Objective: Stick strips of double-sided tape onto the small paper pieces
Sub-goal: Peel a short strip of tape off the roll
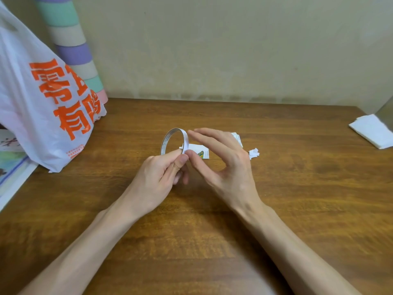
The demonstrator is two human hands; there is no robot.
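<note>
The left forearm (85, 241) and right forearm (297, 241) reach in from the near edge of the table (297, 188) and meet over its middle. The left hand (155, 177) grips the tape roll (186, 142), a thin, nearly spent ring, between thumb and curled fingers. It holds the roll upright and clear of the wood, probably so the outer face is turned toward the other hand. The right hand (229, 167) has its fingers straight and fanned out, holding nothing. Only its thumb tip touches the roll, right beside the left thumb, which looks like feeling for the free end. I cannot tell whether the end has lifted yet.

Just behind the hands, toward the far edge, a small paper piece (196, 149) with a green print lies flat. A short stack of paper pieces (237, 137) shows past the right hand's fingers, and some torn white scraps (254, 153) lie beside its knuckles. All of these are close enough that a strip could go straight down once it is pulled. No tape is visible on any piece.

A white plastic bag (42, 103) with orange lettering slumps at the far left corner against a striped tube (72, 52), with printed sheets (10, 167) along the left edge. A folded tissue (372, 130) sits at the right edge, well apart from the work.
</note>
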